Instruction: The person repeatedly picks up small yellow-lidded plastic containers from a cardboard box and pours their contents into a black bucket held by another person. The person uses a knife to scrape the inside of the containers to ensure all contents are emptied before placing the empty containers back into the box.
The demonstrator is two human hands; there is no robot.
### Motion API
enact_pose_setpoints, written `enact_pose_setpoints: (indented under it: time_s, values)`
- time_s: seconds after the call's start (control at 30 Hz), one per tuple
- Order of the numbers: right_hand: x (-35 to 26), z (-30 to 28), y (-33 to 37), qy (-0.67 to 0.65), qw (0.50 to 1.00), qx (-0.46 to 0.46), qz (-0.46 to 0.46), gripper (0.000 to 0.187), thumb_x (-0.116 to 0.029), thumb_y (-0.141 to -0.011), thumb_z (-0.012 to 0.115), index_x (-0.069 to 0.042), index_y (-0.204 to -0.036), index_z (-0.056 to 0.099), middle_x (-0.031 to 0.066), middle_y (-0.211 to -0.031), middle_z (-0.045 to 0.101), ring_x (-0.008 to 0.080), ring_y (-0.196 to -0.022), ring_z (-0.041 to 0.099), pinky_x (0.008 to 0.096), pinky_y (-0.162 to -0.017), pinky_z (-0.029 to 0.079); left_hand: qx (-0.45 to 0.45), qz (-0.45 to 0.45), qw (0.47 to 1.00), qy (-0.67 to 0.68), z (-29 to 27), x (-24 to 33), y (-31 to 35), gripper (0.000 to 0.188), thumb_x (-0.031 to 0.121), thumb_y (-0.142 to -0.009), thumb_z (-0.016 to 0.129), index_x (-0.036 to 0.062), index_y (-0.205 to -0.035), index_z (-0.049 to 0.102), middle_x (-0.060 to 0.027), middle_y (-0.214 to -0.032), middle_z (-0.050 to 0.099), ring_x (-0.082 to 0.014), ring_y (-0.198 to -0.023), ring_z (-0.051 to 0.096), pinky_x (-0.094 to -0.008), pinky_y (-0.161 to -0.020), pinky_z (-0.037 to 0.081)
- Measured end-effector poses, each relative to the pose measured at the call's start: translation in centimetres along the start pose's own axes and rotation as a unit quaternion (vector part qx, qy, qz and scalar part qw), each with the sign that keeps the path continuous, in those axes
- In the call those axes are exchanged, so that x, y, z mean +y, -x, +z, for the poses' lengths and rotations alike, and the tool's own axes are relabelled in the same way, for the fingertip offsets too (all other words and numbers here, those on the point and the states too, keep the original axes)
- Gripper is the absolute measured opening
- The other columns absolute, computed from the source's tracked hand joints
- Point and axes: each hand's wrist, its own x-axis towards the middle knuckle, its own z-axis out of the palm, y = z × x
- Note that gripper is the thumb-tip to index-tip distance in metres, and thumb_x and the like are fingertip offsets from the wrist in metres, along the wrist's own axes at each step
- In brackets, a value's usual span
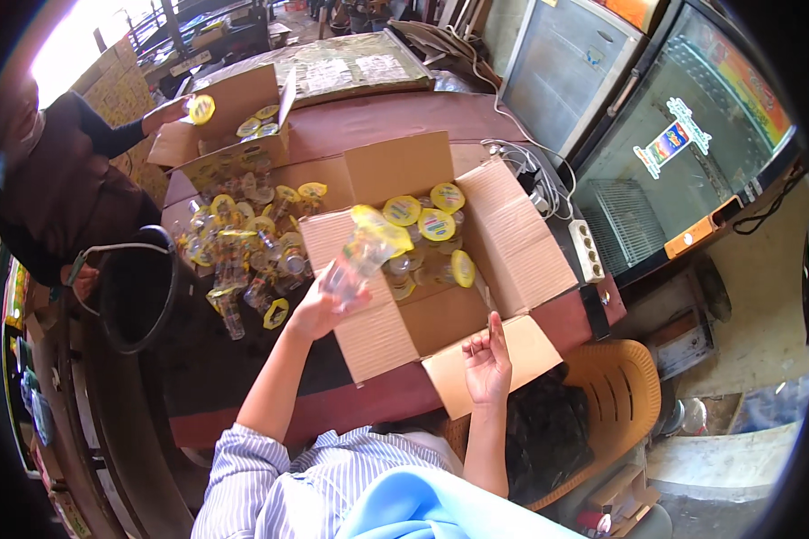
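Left hand (319,310): fingers grasping cup (361,251) — long axis tilted toward box (440,314).
Right hand (487,359): released — farther, at box flap.

A white power strip (587,251) lay on the maroon table (368,121), well right of the grip. Two glass-door coolers (656,153) stood beyond it. A black bucket (135,287) sat left, an orange wicker chair (625,386) lower right.

Cups (427,235) in box (521,238) – bucket (135,287) left (on table (377,121)).
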Motion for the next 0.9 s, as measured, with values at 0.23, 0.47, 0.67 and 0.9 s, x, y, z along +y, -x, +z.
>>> enact_pose_setpoints:
  time_s: [0.23, 0.47, 0.67, 0.9]
  values:
    - [6.8, 4.4, 1.1, 0.009, 0.993, -0.05, 0.107, 0.037, -0.009, -0.081, 0.055, -0.004, -0.116, 0.044, 0.0013, -0.073, 0.056, 0.0101, -0.069, 0.053, 0.0243, -0.067, 0.046, -0.011, 0.016, 0.984, -0.176, 1.0, 3.7, 10.1, 0.071, 0.003, -0.06, 0.065, 0.0043, -0.122, 0.031, -0.0055, -0.079, 0.049, -0.0161, -0.066, 0.055, -0.0314, -0.06, 0.047]
    - [13.7, 7.3, 3.2, 0.064, 0.973, -0.074, 0.209, 0.029, -0.011, -0.082, 0.053, -0.005, -0.111, 0.05, 0.0018, -0.071, 0.055, 0.0107, -0.07, 0.053, 0.0255, -0.068, 0.046, 0.142, 0.153, 0.966, -0.15, -1.1, 9.2, 17.4, 0.06, 0.032, -0.074, 0.06, 0.0027, -0.12, 0.034, -0.0075, -0.081, 0.051, -0.0169, -0.061, 0.054, -0.0295, -0.056, 0.046]
    - [18.8, 10.1, 4.6, 0.107, 0.956, -0.111, 0.249, 0.026, -0.009, -0.083, 0.053, -0.003, -0.108, 0.051, 0.003, -0.072, 0.056, 0.011, -0.069, 0.053, 0.0253, -0.065, 0.046, 0.227, 0.308, 0.858, -0.344, -1.4, 16.5, 22.0, 0.032, 0.018, -0.078, 0.059, 0.0009, -0.103, 0.047, -0.0082, -0.092, 0.054, -0.0145, -0.081, 0.056, -0.0288, -0.073, 0.047]
    - [23.6, 14.2, 5.0, 0.215, 0.935, -0.08, 0.271, 0.021, -0.007, -0.078, 0.06, -0.002, -0.098, 0.057, 0.0045, -0.075, 0.061, 0.0082, -0.064, 0.057, 0.0174, -0.056, 0.047, 0.375, 0.325, 0.737, -0.458, -7.0, 23.4, 25.2, 0.031, 0.011, -0.077, 0.059, 0.0026, -0.106, 0.051, -0.0056, -0.099, 0.056, -0.0133, -0.09, 0.054, -0.0275, -0.078, 0.043]
